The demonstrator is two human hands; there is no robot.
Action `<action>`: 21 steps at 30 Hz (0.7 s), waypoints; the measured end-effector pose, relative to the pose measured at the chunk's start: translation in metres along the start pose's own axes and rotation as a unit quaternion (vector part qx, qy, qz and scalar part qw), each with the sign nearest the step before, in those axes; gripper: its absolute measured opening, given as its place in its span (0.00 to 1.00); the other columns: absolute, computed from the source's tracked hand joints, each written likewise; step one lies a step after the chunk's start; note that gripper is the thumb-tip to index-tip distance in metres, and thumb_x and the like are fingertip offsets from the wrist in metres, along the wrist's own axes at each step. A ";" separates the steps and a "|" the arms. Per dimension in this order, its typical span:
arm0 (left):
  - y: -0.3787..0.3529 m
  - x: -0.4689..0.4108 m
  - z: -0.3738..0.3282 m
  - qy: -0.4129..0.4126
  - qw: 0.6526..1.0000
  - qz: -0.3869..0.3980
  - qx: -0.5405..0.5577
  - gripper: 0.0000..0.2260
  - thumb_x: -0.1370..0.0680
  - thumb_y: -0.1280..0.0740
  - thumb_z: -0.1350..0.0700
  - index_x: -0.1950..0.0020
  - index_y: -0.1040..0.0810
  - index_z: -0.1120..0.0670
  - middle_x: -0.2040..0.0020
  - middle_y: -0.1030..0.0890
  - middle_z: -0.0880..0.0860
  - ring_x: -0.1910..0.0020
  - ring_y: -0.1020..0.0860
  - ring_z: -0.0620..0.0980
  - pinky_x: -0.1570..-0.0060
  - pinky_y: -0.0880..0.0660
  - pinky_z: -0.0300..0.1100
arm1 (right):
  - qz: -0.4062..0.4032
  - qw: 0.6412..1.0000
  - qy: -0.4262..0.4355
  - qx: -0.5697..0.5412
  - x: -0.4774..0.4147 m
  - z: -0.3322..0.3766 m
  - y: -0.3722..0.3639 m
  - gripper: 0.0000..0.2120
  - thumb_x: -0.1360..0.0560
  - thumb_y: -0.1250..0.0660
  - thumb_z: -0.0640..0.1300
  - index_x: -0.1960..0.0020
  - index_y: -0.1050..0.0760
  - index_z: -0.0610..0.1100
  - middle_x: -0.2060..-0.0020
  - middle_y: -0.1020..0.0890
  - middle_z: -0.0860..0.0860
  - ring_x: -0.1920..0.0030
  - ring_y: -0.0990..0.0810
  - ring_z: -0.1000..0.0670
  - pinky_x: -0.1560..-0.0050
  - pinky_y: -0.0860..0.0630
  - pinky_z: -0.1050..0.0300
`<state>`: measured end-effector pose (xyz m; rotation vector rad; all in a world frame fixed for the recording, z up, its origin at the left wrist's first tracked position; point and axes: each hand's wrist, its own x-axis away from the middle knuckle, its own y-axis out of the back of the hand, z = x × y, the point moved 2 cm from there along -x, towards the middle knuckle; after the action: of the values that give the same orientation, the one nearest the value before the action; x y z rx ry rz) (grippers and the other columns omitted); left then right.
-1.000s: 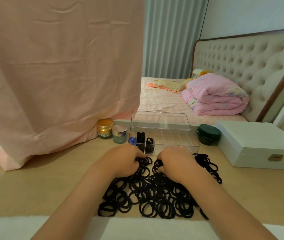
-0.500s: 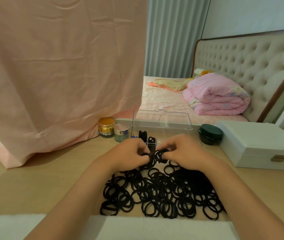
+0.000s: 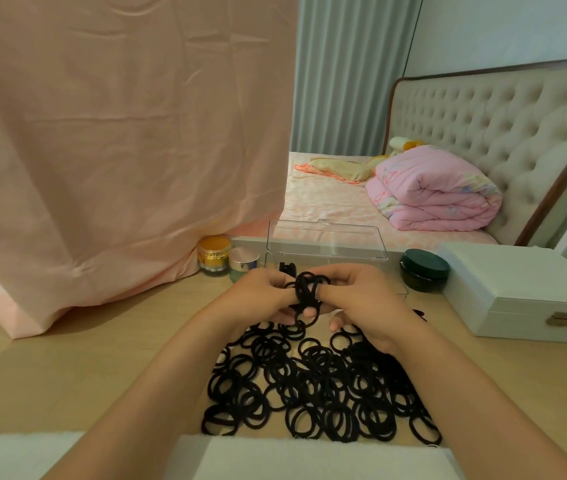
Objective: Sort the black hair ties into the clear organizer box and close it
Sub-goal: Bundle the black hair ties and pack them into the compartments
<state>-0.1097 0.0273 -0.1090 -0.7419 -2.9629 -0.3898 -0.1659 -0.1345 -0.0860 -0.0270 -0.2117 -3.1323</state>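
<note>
Now, light wooden table (image 3: 102, 368): carries everything; the task's things lie at its middle, in front of the person.
Pile of loose black elastic hair ties (image 3: 316, 386): spread over the near middle of the table; by the look of it, most are not yet sorted.
Clear plastic organizer box (image 3: 327, 244): just beyond the pile, its lid standing open at the far side. Something black shows in a left compartment; the rest is hidden behind the hands.
Hands: left hand (image 3: 261, 296) and right hand (image 3: 361, 299) meet above the pile's far edge, fingers curled.
Small bunch of black ties (image 3: 306, 289): held between both hands, its loops caught around their fingers.
Step in hand: probably gathering one bunch.
Next move: carry it farther, over a free compartment, and tuck it in without loops springing out.
</note>
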 end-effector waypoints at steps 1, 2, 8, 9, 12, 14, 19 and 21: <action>0.000 0.000 0.000 0.010 1.000 0.012 0.020 0.11 0.22 0.28 0.53 0.43 0.16 0.57 0.53 0.14 0.55 0.57 0.15 0.48 0.52 0.19 0.41 | -0.027 1.000 0.002 0.002 -0.001 -0.002 -0.001 0.10 0.24 0.29 0.34 0.46 0.17 0.45 0.54 0.13 0.45 0.65 0.15 0.51 0.75 0.24 0.62; 0.000 0.001 0.000 0.021 0.999 0.023 0.040 0.10 0.22 0.28 0.55 0.43 0.17 0.58 0.54 0.14 0.55 0.58 0.16 0.47 0.53 0.19 0.40 | -0.049 0.999 0.005 0.001 -0.002 -0.003 -0.001 0.09 0.24 0.29 0.34 0.46 0.17 0.44 0.53 0.13 0.44 0.66 0.16 0.51 0.76 0.25 0.62; -0.003 0.001 0.002 0.034 0.999 0.007 -0.011 0.10 0.24 0.26 0.56 0.44 0.17 0.57 0.53 0.15 0.54 0.58 0.15 0.45 0.55 0.18 0.39 | -0.106 0.993 0.007 -0.053 -0.005 -0.008 -0.004 0.08 0.23 0.29 0.34 0.48 0.17 0.46 0.53 0.13 0.44 0.61 0.13 0.48 0.75 0.23 0.61; -0.005 0.001 0.003 0.041 0.999 0.009 -0.010 0.10 0.24 0.26 0.55 0.45 0.17 0.57 0.53 0.15 0.55 0.59 0.15 0.45 0.56 0.18 0.38 | -0.107 0.993 0.014 -0.053 -0.005 -0.008 -0.005 0.09 0.23 0.29 0.34 0.49 0.17 0.47 0.52 0.13 0.45 0.59 0.13 0.47 0.74 0.22 0.60; -0.007 0.002 0.004 0.063 0.995 0.052 0.059 0.10 0.22 0.28 0.57 0.42 0.18 0.59 0.49 0.16 0.58 0.56 0.16 0.47 0.52 0.19 0.40 | -0.123 0.991 0.051 0.001 -0.003 -0.006 -0.006 0.13 0.24 0.29 0.35 0.53 0.17 0.54 0.52 0.15 0.49 0.59 0.13 0.47 0.71 0.20 0.60; -0.004 0.003 0.002 0.066 0.985 0.082 0.139 0.12 0.20 0.33 0.58 0.39 0.20 0.62 0.45 0.17 0.61 0.52 0.17 0.51 0.49 0.19 0.43 | -0.138 0.986 0.079 0.043 -0.001 -0.004 -0.006 0.14 0.24 0.28 0.36 0.54 0.18 0.56 0.54 0.16 0.53 0.67 0.16 0.54 0.71 0.22 0.63; -0.001 0.001 0.004 0.069 0.983 0.092 0.141 0.10 0.22 0.30 0.59 0.41 0.18 0.60 0.46 0.15 0.59 0.47 0.16 0.53 0.46 0.20 0.45 | -0.139 0.986 0.088 0.038 -0.004 -0.006 -0.007 0.12 0.24 0.27 0.37 0.51 0.16 0.54 0.52 0.15 0.52 0.64 0.14 0.54 0.68 0.19 0.61; -0.002 -0.002 0.008 0.086 0.987 0.064 0.116 0.10 0.22 0.30 0.63 0.42 0.18 0.60 0.46 0.15 0.59 0.50 0.15 0.51 0.46 0.19 0.44 | -0.127 0.990 0.061 0.024 -0.005 -0.010 -0.007 0.10 0.24 0.26 0.38 0.50 0.16 0.53 0.51 0.15 0.50 0.59 0.13 0.48 0.64 0.17 0.57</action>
<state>-0.1090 0.0268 -0.1173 -0.8196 -2.7185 -0.0917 -0.1609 -0.1291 -0.0973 0.2066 -0.3126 -3.3644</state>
